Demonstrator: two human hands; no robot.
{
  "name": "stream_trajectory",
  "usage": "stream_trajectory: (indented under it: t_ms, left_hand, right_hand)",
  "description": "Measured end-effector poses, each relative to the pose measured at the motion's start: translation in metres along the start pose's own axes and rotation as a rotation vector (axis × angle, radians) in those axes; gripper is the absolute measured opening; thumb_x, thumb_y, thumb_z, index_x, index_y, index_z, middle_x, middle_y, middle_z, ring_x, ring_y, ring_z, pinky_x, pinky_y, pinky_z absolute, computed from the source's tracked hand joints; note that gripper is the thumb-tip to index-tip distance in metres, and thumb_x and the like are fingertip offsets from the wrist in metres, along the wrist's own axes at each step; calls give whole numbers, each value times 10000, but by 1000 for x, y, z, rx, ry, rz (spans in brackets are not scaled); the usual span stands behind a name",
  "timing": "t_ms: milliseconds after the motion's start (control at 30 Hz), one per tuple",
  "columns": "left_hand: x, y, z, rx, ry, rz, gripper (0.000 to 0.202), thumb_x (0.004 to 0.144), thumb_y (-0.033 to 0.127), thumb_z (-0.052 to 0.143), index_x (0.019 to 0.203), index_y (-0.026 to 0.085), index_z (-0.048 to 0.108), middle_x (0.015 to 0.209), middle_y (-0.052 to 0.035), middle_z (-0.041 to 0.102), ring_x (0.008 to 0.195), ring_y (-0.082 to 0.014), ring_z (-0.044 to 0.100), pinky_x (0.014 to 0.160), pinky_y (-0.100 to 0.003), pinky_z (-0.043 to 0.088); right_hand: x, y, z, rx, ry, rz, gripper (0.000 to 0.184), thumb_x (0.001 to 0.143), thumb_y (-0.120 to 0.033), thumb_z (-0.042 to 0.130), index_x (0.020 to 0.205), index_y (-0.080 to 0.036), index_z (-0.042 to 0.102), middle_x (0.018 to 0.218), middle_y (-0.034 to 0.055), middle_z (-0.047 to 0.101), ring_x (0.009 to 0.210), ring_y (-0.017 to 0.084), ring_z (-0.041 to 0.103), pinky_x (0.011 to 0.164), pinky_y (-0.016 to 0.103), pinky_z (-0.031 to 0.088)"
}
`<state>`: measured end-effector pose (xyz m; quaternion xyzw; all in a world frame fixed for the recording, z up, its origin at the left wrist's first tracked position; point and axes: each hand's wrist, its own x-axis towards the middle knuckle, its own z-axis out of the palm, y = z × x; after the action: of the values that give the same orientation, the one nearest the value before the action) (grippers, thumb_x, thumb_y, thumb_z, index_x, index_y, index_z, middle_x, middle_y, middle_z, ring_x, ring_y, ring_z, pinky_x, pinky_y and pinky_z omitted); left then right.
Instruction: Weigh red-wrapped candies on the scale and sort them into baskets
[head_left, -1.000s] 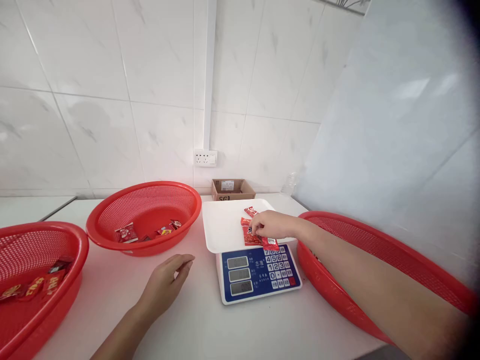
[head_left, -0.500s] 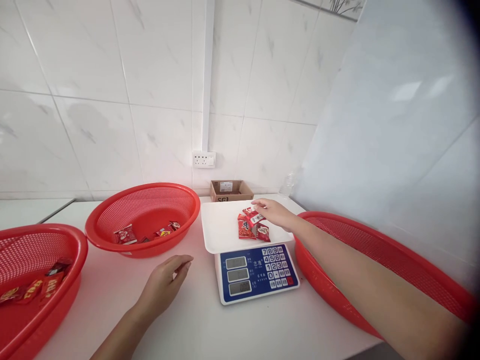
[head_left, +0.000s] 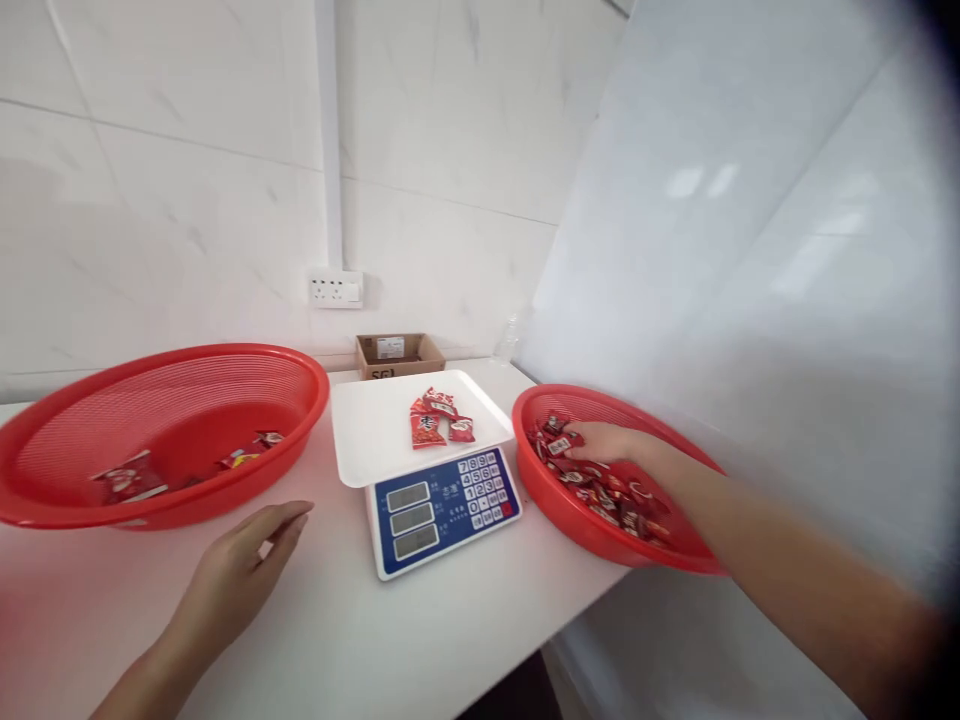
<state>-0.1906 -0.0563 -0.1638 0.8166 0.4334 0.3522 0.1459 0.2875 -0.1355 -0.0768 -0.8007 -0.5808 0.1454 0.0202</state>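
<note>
My right hand reaches into the right red plastic basket, which holds many small red snack packets. Its fingertips close on a red snack packet near the basket's left side; some fingers are hidden. My left hand hovers over the table, left of the scale, thumb and fingertips nearly together with nothing visible between them. On the white pan of the digital scale lie 3 red snack packets, partly overlapping.
Another red basket with a few packets stands on the left of the white table. Behind the scale is a small cardboard box against the tiled wall. A socket is mounted above. A pale panel rises at the right.
My right hand has left the packets on the scale pan and moved right, down into the right basket. The view has turned rightward. My left hand keeps its curled shape.
</note>
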Motion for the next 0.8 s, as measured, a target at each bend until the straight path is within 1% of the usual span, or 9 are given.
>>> stream_trajectory:
  t_ms: [67, 133, 200, 267, 400, 500, 600, 700, 800]
  left_hand:
    - [1, -3, 2, 7, -16, -17, 297, 782, 468, 459, 910, 258, 627, 887, 0, 696, 765, -146, 654, 572, -156, 492]
    - [1, -5, 4, 14, -38, -32, 309, 767, 486, 463, 904, 263, 629, 890, 4, 697, 764, -146, 656, 570, -152, 494]
    - [2, -4, 4, 30, -57, -57, 316, 759, 495, 463, 898, 267, 632, 897, 9, 698, 756, -145, 656, 579, -156, 499]
    - [2, -4, 4, 47, -71, -88, 325, 756, 500, 457, 899, 268, 634, 903, 12, 699, 749, -145, 657, 594, -162, 505]
    - [3, -6, 4, 85, -61, -122, 346, 745, 507, 444, 899, 263, 635, 906, 9, 700, 763, -146, 659, 607, -167, 511]
    - [3, -8, 4, 103, -35, -118, 330, 745, 500, 445, 887, 270, 635, 892, 18, 702, 754, -143, 660, 596, -166, 513]
    - [3, -6, 3, 94, -38, -121, 283, 754, 500, 460, 880, 304, 622, 889, 59, 698, 764, -137, 659, 609, -177, 518]
    - [3, -3, 1, 90, -56, -154, 243, 762, 489, 482, 881, 326, 616, 899, 76, 695, 762, -140, 659, 615, -193, 525]
    - [3, 0, 0, 80, -57, -161, 247, 761, 491, 475, 872, 323, 618, 903, 67, 696, 775, -155, 658, 614, -205, 528]
  right_hand:
    - [-19, 23, 7, 12, -103, 57, 543, 581, -301, 737, 1098, -194, 610, 1038, 80, 678, 950, 266, 622, 818, 337, 477]
    - [-34, 39, 17, 46, -201, 120, 680, 561, -302, 744, 1200, -202, 536, 1084, 86, 661, 943, 252, 625, 778, 326, 493]
    - [-42, 51, 26, 99, -248, 171, 739, 566, -294, 732, 1254, -215, 475, 1097, 79, 653, 925, 236, 630, 734, 308, 501]
    - [-43, 58, 33, 143, -243, 199, 681, 571, -243, 713, 1217, -209, 501, 1037, 71, 672, 877, 225, 639, 683, 283, 500]
    - [-37, 66, 35, 162, -178, 213, 447, 543, -121, 673, 984, -184, 634, 808, 40, 697, 718, 198, 643, 588, 242, 477]
    - [-31, 71, 32, 173, -118, 239, 303, 575, -107, 624, 866, -186, 652, 629, -8, 648, 587, 159, 612, 534, 230, 453]
    - [-29, 75, 30, 189, -54, 262, 189, 637, -105, 545, 785, -177, 638, 496, -41, 559, 486, 129, 555, 486, 226, 428]
    - [-31, 75, 29, 211, -40, 244, 130, 643, -103, 546, 702, -178, 635, 513, -30, 576, 502, 129, 556, 490, 227, 428]
    - [-36, 72, 31, 244, -65, 221, 156, 616, -116, 611, 732, -208, 658, 619, -8, 657, 560, 145, 596, 516, 240, 456]
